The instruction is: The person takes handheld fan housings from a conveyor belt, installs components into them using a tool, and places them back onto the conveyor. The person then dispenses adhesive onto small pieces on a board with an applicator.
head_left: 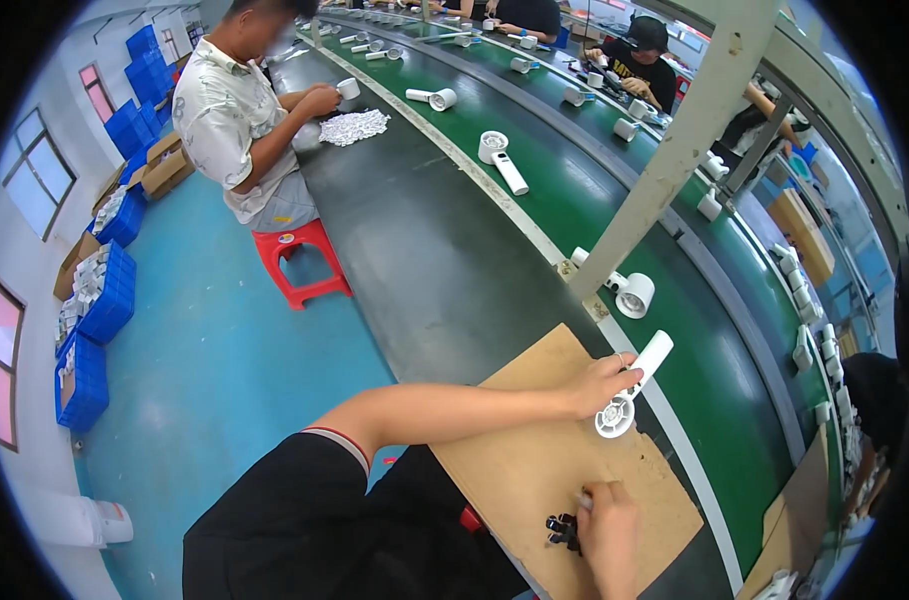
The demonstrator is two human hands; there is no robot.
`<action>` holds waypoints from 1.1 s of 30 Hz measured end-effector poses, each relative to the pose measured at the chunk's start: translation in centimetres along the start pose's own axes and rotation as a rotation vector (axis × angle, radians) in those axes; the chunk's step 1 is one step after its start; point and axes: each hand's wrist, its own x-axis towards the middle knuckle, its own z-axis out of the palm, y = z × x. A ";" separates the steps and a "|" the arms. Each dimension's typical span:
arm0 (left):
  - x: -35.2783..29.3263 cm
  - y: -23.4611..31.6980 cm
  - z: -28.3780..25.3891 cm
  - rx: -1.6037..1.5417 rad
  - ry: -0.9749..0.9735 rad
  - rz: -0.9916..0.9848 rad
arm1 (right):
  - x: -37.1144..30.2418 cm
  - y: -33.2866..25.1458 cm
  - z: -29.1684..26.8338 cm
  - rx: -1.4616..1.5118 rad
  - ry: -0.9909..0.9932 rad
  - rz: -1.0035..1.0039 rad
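Note:
My left hand (606, 387) is closed around a white handheld fan (654, 360), near where its handle meets the round head. The fan's open, spoked ring points toward me, and its handle slants up and away over the board's far right edge. Lower down, my right hand (608, 522) has its fingers curled together over the brown board (534, 450). Something small and pale shows at its fingertips, too small to name. Several small black parts (562, 531) lie in a cluster against that hand's left side.
The green conveyor belt (544, 200) on my right carries more white fans (634, 296). A pale metal post (674, 150) rises beside it. Ahead, a person (239, 120) works beside a pile of white pieces (354, 127) and a red stool (302, 262). Blue crates (82, 385) line the left wall.

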 end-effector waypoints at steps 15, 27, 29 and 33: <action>-0.6 -0.4 -0.3 0.015 -0.376 -0.123 | 7.3 4.4 1.4 0.651 0.540 0.099; -0.5 -1.2 -0.7 -0.090 -0.408 -0.100 | 7.0 4.5 1.9 0.524 0.547 0.010; -0.5 -0.8 -1.0 -0.132 -0.424 -0.143 | 6.8 4.7 2.8 0.455 0.581 -0.040; -0.4 0.2 -1.0 -0.008 -0.453 -0.130 | 6.4 5.2 3.3 0.455 0.550 -0.115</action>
